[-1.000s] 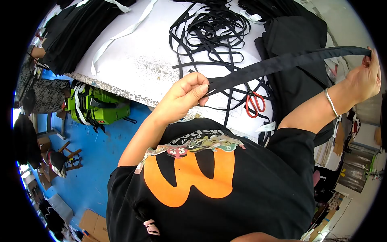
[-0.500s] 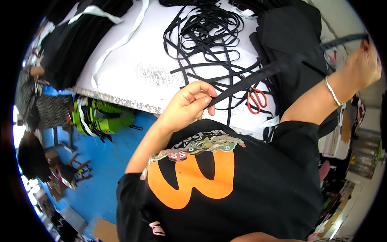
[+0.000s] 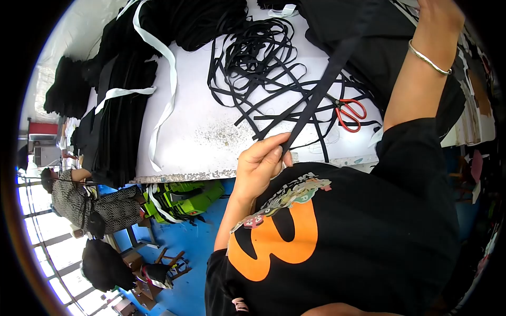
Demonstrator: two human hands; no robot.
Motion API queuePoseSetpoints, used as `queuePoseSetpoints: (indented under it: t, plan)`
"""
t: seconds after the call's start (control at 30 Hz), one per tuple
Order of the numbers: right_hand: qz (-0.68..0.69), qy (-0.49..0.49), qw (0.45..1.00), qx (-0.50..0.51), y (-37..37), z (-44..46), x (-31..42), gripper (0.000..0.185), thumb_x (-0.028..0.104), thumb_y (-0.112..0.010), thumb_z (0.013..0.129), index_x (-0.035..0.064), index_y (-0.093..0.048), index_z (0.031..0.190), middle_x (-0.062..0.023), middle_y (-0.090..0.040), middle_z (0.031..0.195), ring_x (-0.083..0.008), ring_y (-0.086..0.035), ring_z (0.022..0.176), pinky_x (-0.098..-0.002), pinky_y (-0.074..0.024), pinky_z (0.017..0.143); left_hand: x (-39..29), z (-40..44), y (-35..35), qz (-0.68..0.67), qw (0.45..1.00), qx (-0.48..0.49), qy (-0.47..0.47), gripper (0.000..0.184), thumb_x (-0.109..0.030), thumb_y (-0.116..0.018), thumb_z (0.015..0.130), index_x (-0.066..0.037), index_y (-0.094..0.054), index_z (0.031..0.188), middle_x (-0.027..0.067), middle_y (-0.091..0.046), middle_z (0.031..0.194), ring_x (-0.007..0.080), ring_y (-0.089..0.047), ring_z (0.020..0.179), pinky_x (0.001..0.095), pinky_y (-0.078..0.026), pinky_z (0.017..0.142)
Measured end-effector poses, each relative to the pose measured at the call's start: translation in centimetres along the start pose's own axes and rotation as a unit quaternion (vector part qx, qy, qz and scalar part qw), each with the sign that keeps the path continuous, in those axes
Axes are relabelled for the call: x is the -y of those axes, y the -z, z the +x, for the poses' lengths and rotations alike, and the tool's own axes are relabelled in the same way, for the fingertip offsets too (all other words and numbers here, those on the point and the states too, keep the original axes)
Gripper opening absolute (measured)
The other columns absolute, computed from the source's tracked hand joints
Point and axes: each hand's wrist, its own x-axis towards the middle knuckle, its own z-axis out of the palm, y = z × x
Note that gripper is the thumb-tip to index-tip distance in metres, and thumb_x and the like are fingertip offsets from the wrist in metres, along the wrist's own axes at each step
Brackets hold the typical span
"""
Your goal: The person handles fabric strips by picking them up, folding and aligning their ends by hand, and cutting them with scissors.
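We see left hand (image 3: 263,163) pinching black strip (image 3: 327,79), which slants away toward right hand (image 3: 441,9), cropped, grip we cannot tell. Slack could let strip snag on tangled tapes (image 3: 258,60) beyond left hand or red-handled scissors (image 3: 341,117) rightward.

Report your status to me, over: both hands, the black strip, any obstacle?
Left hand pinching black strip. Right hand at picture's top edge, grip unseen. Loose black cords under strip; red-handled scissors close beside.

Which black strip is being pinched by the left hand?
The wide black strip, running from the left hand toward the upper right; the narrower strips lie tangled on the white table.
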Motion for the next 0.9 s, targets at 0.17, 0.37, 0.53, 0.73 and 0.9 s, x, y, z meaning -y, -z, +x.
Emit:
queuePoseSetpoints:
  t: [0.17,0.37,0.53,0.73,0.9]
  plan:
    - [0.018,0.003,0.999,-0.026,0.5,0.2,-1.3,0.018,0.017,-0.069,0.082,-0.0011,-0.068,0.082,-0.0034,-0.065,0.079,-0.0092,-0.056,0.075,-0.0243,-0.0414,0.076,-0.4,0.2,-0.6,-0.002,1.000,0.001,-0.009,0.033,0.002,-0.044,0.095,-0.002,-0.056,0.125,0.0070,-0.062,0.080,0.0018,-0.034,0.050,0.0170,-0.029,0.047]
    - [-0.003,-0.019,1.000,0.018,1.9,0.4,-0.9,0.017,0.017,-0.069,0.082,0.0005,-0.068,0.078,0.0025,-0.059,0.071,-0.0050,-0.046,0.066,-0.0211,-0.0338,0.063,-0.4,0.1,-0.6,0.047,0.998,0.043,0.004,0.032,-0.002,-0.043,0.096,-0.001,-0.053,0.127,0.0099,-0.059,0.076,0.0024,-0.032,0.049,0.0178,-0.027,0.046]
    - [-0.013,0.000,1.000,0.013,1.8,0.2,-0.6,0.016,0.017,-0.069,0.083,0.0023,-0.068,0.075,0.0058,-0.055,0.067,-0.0028,-0.039,0.061,-0.0197,-0.0273,0.057,-1.4,-0.1,-1.3,0.072,0.993,0.090,0.007,0.034,-0.002,-0.040,0.097,-0.001,-0.049,0.130,0.0044,-0.054,0.072,0.0032,-0.036,0.055,0.0169,-0.028,0.050]
    - [-0.010,-0.018,1.000,0.008,2.3,0.5,-0.7,0.015,0.016,-0.069,0.083,0.0032,-0.069,0.075,0.0053,-0.056,0.068,-0.0028,-0.041,0.062,-0.0193,-0.0288,0.058,-2.4,-0.4,-2.6,0.093,0.992,0.065,0.054,0.020,-0.003,-0.039,0.095,0.003,-0.053,0.108,0.0025,-0.050,0.071,0.0061,-0.040,0.061,0.0206,-0.030,0.055]
    - [-0.032,-0.007,0.996,-0.087,-0.1,-0.1,0.0,0.015,0.017,-0.069,0.083,0.0033,-0.069,0.076,0.0038,-0.059,0.071,-0.0038,-0.044,0.065,-0.0191,-0.0315,0.061,-1.5,-0.5,-1.2,-0.080,0.992,0.068,0.062,0.016,-0.011,-0.042,0.096,0.000,-0.048,0.085,0.0030,-0.045,0.066,0.0078,-0.035,0.054,0.0227,-0.027,0.049]
